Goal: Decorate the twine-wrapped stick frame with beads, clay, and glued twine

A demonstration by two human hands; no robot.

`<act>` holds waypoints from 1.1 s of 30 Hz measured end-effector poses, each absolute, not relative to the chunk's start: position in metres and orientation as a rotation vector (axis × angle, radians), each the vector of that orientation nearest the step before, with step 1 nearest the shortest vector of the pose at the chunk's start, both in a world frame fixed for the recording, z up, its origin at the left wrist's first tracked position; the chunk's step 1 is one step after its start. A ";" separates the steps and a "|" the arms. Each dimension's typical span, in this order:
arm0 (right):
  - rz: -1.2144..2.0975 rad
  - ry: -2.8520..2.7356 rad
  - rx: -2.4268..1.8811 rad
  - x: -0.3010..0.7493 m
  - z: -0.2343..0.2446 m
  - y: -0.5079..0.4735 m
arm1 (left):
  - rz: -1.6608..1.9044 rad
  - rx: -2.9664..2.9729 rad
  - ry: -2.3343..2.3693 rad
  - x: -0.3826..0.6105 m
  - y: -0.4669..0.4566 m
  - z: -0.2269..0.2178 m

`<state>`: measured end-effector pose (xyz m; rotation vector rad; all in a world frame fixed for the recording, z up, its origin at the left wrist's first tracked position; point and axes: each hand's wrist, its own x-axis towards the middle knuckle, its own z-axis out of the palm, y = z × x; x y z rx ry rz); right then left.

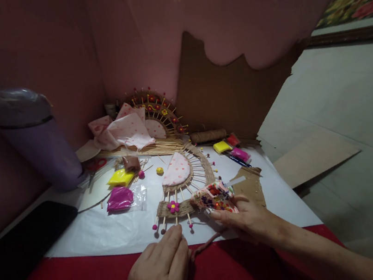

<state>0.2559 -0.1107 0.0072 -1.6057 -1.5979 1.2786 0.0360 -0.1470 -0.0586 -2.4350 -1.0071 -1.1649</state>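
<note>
A half-round jute and stick craft piece point(184, 182) with a dotted pink fabric centre lies on white paper point(116, 230). A small pink clay flower point(173, 206) sits on its jute band. My left hand point(160, 272) rests flat on the red cloth, fingers stretched toward the stick ends, holding nothing. My right hand point(245, 217) is closed on a small pouch of colourful beads point(215, 198), held beside the craft's right edge.
Magenta clay point(120, 199) and yellow clay point(121, 178) packets lie left of the craft. A second finished craft point(158, 114) and pink fabric point(125, 130) stand behind. A jute spool point(208, 135), clay blocks point(231, 145), red scissors point(95, 165), cardboard point(311, 156) and a purple bin point(39, 138) surround them.
</note>
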 end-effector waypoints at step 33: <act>1.223 -1.731 -1.852 0.262 0.026 -0.106 | -1.136 -2.412 -1.001 0.034 -0.146 -0.062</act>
